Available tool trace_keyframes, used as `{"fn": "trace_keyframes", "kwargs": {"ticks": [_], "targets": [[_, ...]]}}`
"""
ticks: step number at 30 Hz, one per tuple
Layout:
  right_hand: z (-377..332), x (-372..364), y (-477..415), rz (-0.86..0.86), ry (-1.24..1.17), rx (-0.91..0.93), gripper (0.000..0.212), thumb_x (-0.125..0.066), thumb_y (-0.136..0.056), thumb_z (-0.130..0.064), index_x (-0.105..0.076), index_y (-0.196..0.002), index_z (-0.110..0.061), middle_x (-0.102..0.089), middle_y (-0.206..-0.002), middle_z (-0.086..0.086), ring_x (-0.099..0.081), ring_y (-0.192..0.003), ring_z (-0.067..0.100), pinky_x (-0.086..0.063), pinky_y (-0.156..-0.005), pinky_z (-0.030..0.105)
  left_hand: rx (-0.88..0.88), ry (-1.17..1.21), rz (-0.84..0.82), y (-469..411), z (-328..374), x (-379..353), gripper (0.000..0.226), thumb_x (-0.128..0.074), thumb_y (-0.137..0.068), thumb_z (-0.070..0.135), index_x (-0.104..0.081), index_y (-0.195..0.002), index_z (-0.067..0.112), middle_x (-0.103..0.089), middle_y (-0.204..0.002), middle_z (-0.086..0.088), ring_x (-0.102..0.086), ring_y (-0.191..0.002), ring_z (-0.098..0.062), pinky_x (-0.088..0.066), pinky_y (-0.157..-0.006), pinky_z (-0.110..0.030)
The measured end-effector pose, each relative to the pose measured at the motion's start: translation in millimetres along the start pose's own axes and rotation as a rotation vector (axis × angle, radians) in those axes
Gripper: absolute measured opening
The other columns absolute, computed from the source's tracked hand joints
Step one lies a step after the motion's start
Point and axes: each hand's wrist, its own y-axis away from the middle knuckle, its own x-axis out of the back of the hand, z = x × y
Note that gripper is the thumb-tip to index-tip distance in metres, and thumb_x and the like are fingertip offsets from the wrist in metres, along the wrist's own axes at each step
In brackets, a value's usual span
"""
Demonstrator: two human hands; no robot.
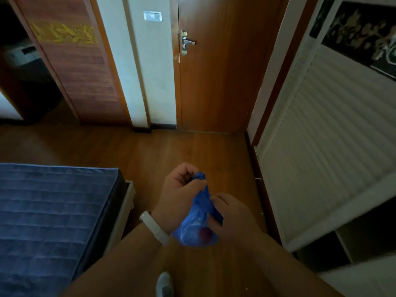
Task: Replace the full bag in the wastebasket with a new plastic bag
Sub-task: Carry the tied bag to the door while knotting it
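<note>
bare floor (192,151) ahead; bed (53,211) left; white cabinet (321,157) right

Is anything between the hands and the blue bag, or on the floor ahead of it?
No. The left hand and right hand both grip the blue bag. Nothing lies on the floor before the shut door.

A bed (49,211) with a blue quilted cover fills the lower left, its corner reaching out over the wooden floor (192,151). Across the floor stands a closed brown door (218,86) with a metal handle (188,42) near its left edge. Left of it is a white wall strip (157,82) bearing a light switch (152,16), then a wood-grain wardrobe panel (81,78) crossed by a band of gold leaves. Along the right runs a white slatted cabinet door (321,136), topped by a black panel (360,33) with a gold flower pattern.
</note>
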Motion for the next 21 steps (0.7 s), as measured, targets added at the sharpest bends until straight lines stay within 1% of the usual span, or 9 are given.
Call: {"fn": "trace_keyframes", "kwargs": {"ticks": [3, 6, 9, 12, 13, 15, 16, 18, 21], "targets": [[5.2, -16.0, -57.3, -0.046, 0.011, -0.02, 0.022, -0.06, -0.081, -0.031, -0.058, -0.1, -0.019, -0.059, -0.087, -0.003, -0.055, -0.072, 0.013, -0.046, -0.054, 0.028, 0.026, 0.047, -0.031, -58.8, 0.1, 30.3, 0.01, -0.061, -0.075, 0.003, -0.054, -0.073, 0.01, -0.05, -0.069, -0.015, -0.045, -0.062, -0.025, -0.042, -0.057, -0.035], [13.8, -33.2, -113.3, -0.039, -0.025, -0.085, 0.018, -0.06, -0.083, -0.031, -0.058, -0.097, -0.02, -0.057, -0.086, -0.004, -0.053, -0.07, 0.013, -0.045, -0.053, 0.029, 0.022, 0.052, -0.077, -113.8, 2.6, 60.6, 0.011, -0.061, -0.075, 0.004, -0.054, -0.073, 0.011, -0.05, -0.07, -0.015, -0.046, -0.063, -0.026, -0.043, -0.059, -0.036], [25.7, -51.1, -160.4, -0.05, -0.09, -0.156, 0.017, -0.055, -0.083, -0.037, -0.054, -0.095, -0.025, -0.052, -0.086, -0.011, -0.048, -0.072, 0.006, -0.041, -0.056, 0.022, 0.043, 0.041, -0.084, -165.6, -1.4, 87.7, 0.012, -0.061, -0.075, 0.004, -0.055, -0.073, 0.013, -0.051, -0.071, -0.015, -0.048, -0.064, -0.026, -0.044, -0.061, -0.039], [40.6, -68.5, -196.2, -0.061, -0.108, -0.168, 0.018, -0.051, -0.083, -0.039, -0.052, -0.098, -0.028, -0.047, -0.088, -0.015, -0.047, -0.073, 0.005, -0.044, -0.058, 0.022, 0.082, 0.083, -0.075, -209.7, -10.5, 104.7, 0.014, -0.06, -0.075, 0.001, -0.053, -0.072, 0.013, -0.05, -0.07, -0.014, -0.047, -0.061, -0.025, -0.043, -0.06, -0.038], [47.6, -73.1, -210.1, -0.069, -0.11, -0.171, 0.018, -0.051, -0.084, -0.039, -0.051, -0.099, -0.029, -0.047, -0.089, -0.016, -0.047, -0.074, 0.004, -0.043, -0.058, 0.02, 0.089, 0.086, -0.07, -224.1, -13.7, 109.3, 0.013, -0.06, -0.076, 0.001, -0.053, -0.073, 0.012, -0.051, -0.071, -0.015, -0.046, -0.062, -0.026, -0.043, -0.061, -0.04], [67.5, -83.3, -242.4, -0.084, -0.119, -0.172, 0.019, -0.052, -0.083, -0.037, -0.053, -0.1, -0.028, -0.048, -0.09, -0.016, -0.046, -0.077, 0.003, -0.038, -0.06, 0.013, 0.103, 0.084, -0.053, -254.2, -21.0, 117.6, 0.012, -0.06, -0.076, 0.002, -0.054, -0.073, 0.011, -0.051, -0.072, -0.016, -0.046, -0.065, -0.028, -0.042, -0.065, -0.045], [79.2, -89.2, -259.2, -0.095, -0.121, -0.167, 0.02, -0.054, -0.083, -0.035, -0.056, -0.1, -0.026, -0.05, -0.091, -0.015, -0.046, -0.077, 0.003, -0.036, -0.061, 0.012, 0.111, 0.082, -0.04, -270.5, -25.4, 121.4, 0.012, -0.06, -0.076, 0.003, -0.054, -0.073, 0.012, -0.051, -0.071, -0.015, -0.046, -0.064, -0.028, -0.042, -0.065, -0.044], [103.1, -101.1, -294.2, -0.106, -0.126, -0.15, 0.023, -0.056, -0.082, -0.033, -0.059, -0.102, -0.022, -0.054, -0.091, -0.01, -0.048, -0.078, 0.005, -0.035, -0.061, 0.011, 0.124, 0.067, -0.002, -305.6, -33.8, 128.2, 0.012, -0.06, -0.076, 0.004, -0.055, -0.072, 0.014, -0.051, -0.069, -0.013, -0.046, -0.06, -0.025, -0.042, -0.06, -0.039], [142.8, -119.9, -347.3, -0.107, -0.135, -0.126, 0.026, -0.057, -0.081, -0.033, -0.06, -0.105, -0.023, -0.057, -0.095, -0.009, -0.05, -0.079, 0.005, -0.034, -0.062, 0.012, 0.126, 0.04, 0.057, -364.7, -44.2, 132.5, 0.014, -0.061, -0.074, 0.003, -0.055, -0.071, 0.016, -0.051, -0.067, -0.01, -0.047, -0.06, -0.021, -0.042, -0.058, -0.035]]}}
